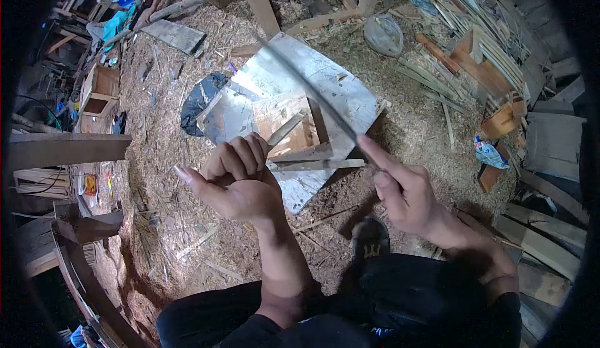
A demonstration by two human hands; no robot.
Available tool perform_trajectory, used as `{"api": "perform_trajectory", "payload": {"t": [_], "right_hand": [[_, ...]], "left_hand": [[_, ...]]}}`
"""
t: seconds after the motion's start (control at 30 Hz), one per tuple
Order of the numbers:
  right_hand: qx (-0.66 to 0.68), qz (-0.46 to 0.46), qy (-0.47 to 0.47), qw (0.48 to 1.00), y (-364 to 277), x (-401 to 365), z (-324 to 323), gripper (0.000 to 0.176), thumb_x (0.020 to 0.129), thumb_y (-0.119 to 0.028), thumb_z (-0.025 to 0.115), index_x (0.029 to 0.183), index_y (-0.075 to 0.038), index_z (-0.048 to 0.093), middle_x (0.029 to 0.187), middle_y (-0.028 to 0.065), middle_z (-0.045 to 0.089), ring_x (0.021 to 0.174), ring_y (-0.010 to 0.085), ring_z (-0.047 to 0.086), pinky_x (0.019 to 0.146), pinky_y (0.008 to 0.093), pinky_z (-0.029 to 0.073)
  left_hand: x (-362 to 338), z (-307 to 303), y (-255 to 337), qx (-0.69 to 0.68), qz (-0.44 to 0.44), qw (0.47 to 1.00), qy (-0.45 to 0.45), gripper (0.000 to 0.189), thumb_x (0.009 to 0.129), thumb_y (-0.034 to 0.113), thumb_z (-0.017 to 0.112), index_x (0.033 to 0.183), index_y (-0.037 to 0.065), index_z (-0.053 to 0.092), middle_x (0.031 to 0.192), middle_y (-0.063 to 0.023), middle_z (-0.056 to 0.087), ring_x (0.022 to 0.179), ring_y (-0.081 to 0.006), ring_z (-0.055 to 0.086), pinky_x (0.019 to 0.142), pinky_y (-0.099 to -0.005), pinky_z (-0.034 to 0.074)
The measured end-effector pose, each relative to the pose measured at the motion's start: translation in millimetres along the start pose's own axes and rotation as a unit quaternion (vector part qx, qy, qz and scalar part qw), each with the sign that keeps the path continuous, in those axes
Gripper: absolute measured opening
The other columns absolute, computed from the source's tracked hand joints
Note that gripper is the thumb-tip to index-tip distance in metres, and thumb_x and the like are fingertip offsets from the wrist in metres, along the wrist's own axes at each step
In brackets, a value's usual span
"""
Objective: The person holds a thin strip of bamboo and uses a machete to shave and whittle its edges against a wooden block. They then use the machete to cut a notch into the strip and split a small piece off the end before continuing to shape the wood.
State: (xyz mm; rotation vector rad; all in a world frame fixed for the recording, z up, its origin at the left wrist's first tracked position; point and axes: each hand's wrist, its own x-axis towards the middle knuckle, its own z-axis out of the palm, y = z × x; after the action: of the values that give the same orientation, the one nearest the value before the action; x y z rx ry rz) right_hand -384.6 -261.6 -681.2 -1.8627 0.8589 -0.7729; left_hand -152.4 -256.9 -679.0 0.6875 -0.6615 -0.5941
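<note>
My right hand (406, 191) is closed round the near end of a long, thin dark tool (312, 91), its index finger stretched along it. The tool slants up and to the left, blurred, over a pale, stained board (350, 85) on the floor. My left hand (237, 173) has its fingers curled and its thumb pointing out left. A short wooden strip (287, 129) sticks out from its curled fingers; the grip itself is hidden. Beneath the strip, a square wooden block (281, 113) rests on the board. Another wooden strip (331, 165) lies by the block's near side.
Wood shavings (169, 191) cover the floor. A wooden frame (262, 7) stands beyond the board, and a black plastic bag (197, 107) lies at its left. Thin strips (487, 29) and a wooden box (481, 66) are at right. A shoe (370, 238) shows below the board.
</note>
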Motion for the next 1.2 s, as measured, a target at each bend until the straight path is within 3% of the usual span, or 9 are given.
{"api": "perform_trajectory", "payload": {"t": [0.1, 0.27, 0.37, 0.4, 0.5, 0.63, 0.67, 0.93, 1.2], "right_hand": [[-0.064, -0.17, 0.077, 0.98, 34.4, -10.5, 18.1, 0.05, 0.1, -0.01, 0.053, 0.149, -0.007, 0.046, 0.088, 0.0201, 0.069, 0.053, 0.0239, 0.058, 0.056, 0.0366, 0.048], [-0.041, 0.152, -0.11, 0.981, 10.4, -3.5, 9.0, 0.049, 0.101, -0.013, 0.054, 0.15, -0.013, 0.046, 0.067, 0.0198, 0.06, 0.052, 0.0241, 0.058, 0.055, 0.038, 0.049], [0.034, 0.013, -0.003, 0.999, 14.4, -4.9, 13.4, 0.045, 0.104, -0.016, 0.047, 0.148, -0.005, 0.048, 0.062, 0.0034, 0.055, 0.049, 0.0095, 0.053, 0.05, 0.0291, 0.046], [0.043, 0.006, -0.011, 0.999, 6.1, -6.3, 7.6, 0.048, 0.102, -0.011, 0.05, 0.149, -0.008, 0.045, 0.091, 0.02, 0.068, 0.055, 0.0234, 0.058, 0.056, 0.0373, 0.05], [-0.089, -0.134, 0.018, 0.987, 31.8, -11.7, 17.4, 0.049, 0.102, -0.012, 0.051, 0.151, -0.011, 0.044, 0.08, 0.0183, 0.066, 0.055, 0.021, 0.057, 0.055, 0.0372, 0.049], [-0.042, 0.196, -0.143, 0.969, -0.3, 2.3, 4.3, 0.046, 0.103, -0.012, 0.048, 0.149, -0.009, 0.047, 0.06, 0.0074, 0.053, 0.05, 0.0158, 0.055, 0.054, 0.0343, 0.046], [-0.033, 0.21, -0.133, 0.968, 7.3, 1.0, 3.6, 0.047, 0.103, -0.014, 0.051, 0.15, -0.013, 0.046, 0.072, 0.0203, 0.063, 0.052, 0.0173, 0.056, 0.053, 0.038, 0.046], [-0.004, 0.006, -0.025, 1.0, 4.6, -10.0, 1.8, 0.047, 0.102, -0.011, 0.049, 0.149, -0.005, 0.044, 0.117, 0.0202, 0.069, 0.061, 0.0251, 0.064, 0.06, 0.0384, 0.052], [-0.115, 0.062, -0.091, 0.987, 37.5, -12.5, 15.8, 0.05, 0.104, -0.022, 0.052, 0.152, -0.015, 0.042, 0.062, 0.0106, 0.058, 0.051, 0.0194, 0.056, 0.054, 0.0361, 0.048]], "left_hand": [[-2.2, 6.3, 0.1, 0.016, -0.004, 1.0, 0.008, 0.064, 0.106, 0.055, 0.02, 0.055, 0.016, 0.019, 0.047, 0.0014, 0.014, 0.046, -0.0137, 0.009, 0.047, -0.0315, 0.016], [0.5, 0.4, 0.9, -0.018, -0.021, 1.0, 0.001, 0.068, 0.105, 0.06, 0.015, 0.054, 0.014, 0.02, 0.05, 0.0016, 0.016, 0.047, -0.014, 0.015, 0.049, -0.0305, 0.017], [0.1, -2.0, 2.3, -0.02, -0.025, 0.999, -0.012, 0.068, 0.105, 0.059, 0.016, 0.055, 0.014, 0.02, 0.05, 0.0015, 0.016, 0.047, -0.014, 0.014, 0.049, -0.0304, 0.017], [-1.8, -1.9, 2.0, -0.018, -0.027, 0.999, -0.008, 0.068, 0.105, 0.059, 0.016, 0.055, 0.014, 0.02, 0.05, 0.0015, 0.016, 0.047, -0.014, 0.014, 0.049, -0.0304, 0.017], [-3.6, 0.9, 1.1, -0.021, -0.025, 0.999, 0.025, 0.068, 0.105, 0.059, 0.016, 0.055, 0.014, 0.02, 0.05, 0.0016, 0.016, 0.047, -0.0136, 0.015, 0.049, -0.0298, 0.016], [-1.2, 2.2, -5.0, 0.001, -0.031, 0.999, -0.011, 0.068, 0.105, 0.061, 0.016, 0.055, 0.014, 0.021, 0.05, 0.0013, 0.018, 0.047, -0.0137, 0.016, 0.049, -0.0293, 0.017], [-1.5, 3.6, -1.6, 0.004, -0.036, 0.999, 0.005, 0.069, 0.105, 0.061, 0.015, 0.055, 0.014, 0.021, 0.05, 0.001, 0.019, 0.047, -0.0139, 0.016, 0.049, -0.0295, 0.017], [-5.5, -4.3, -2.5, -0.013, -0.019, 1.0, -0.005, 0.07, 0.104, 0.062, 0.013, 0.054, 0.015, 0.022, 0.048, 0.0011, 0.018, 0.045, -0.0136, 0.014, 0.048, -0.0301, 0.016], [-6.6, -6.3, -5.9, -0.034, -0.01, 0.999, 0.028, 0.068, 0.105, 0.061, 0.016, 0.054, 0.016, 0.02, 0.047, 0.0024, 0.016, 0.044, -0.0133, 0.011, 0.048, -0.0293, 0.016]]}}
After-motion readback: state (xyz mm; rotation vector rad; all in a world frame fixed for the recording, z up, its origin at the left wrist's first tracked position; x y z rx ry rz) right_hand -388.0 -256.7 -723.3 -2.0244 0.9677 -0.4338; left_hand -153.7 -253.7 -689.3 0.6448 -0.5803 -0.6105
